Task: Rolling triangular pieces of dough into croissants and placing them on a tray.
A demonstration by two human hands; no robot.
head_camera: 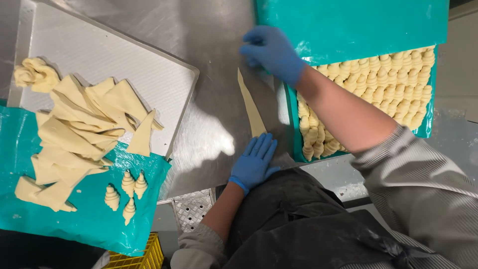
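- Our left hand [254, 162], gloved blue, lies open and flat on the near end of a long dough triangle [250, 107] on the steel table [214, 134].
- Our right hand [271, 50] is open, fingers spread, at the triangle's far tip.
- Just right of both hands, shaped croissants [378, 84] fill a teal-lined tray [348, 25].

There is a single view, from a camera worn on the person's head; it looks almost straight down onto a steel table [219, 40], close enough that the person's own dark apron [298, 224] and sleeves fill the near edge; the far side of the table lies at the top; a metal tray [164, 74] runs out of frame at far left, a teal-lined tray [348, 25] at far right; no second view shares the scene.
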